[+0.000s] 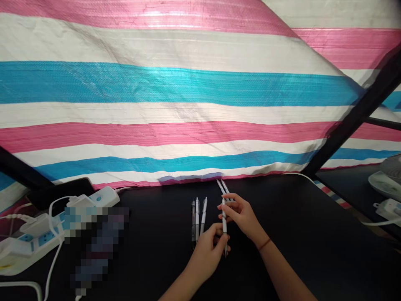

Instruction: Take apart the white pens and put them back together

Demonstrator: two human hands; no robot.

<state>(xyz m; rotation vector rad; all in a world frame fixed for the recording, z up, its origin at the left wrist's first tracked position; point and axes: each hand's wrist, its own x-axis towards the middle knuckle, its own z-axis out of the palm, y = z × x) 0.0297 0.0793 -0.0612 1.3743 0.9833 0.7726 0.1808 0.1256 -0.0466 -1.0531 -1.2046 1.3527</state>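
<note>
A white pen point(224, 223) with a grey grip stands nearly upright in view, its dark tip pointing toward me. Around its lower part, near the tip, the fingers of my left hand point(209, 246) are closed. My right hand point(241, 215) pinches the same pen near its top end. Left of the hands, a dark pen point(193, 219) and a white pen point(197, 217) lie side by side on the black table, with another white pen point(204, 211) slightly apart. Beyond my right hand lie two more white pens point(221, 187), partly hidden by its fingers.
A white power strip point(106, 198) with plugs and cables runs along the left, beside a pixelated object point(106, 242). Behind the table point(156, 251) hangs a striped plastic sheet point(188, 88). A black frame bar point(354, 113) slants at right, near a fan-like item point(388, 175).
</note>
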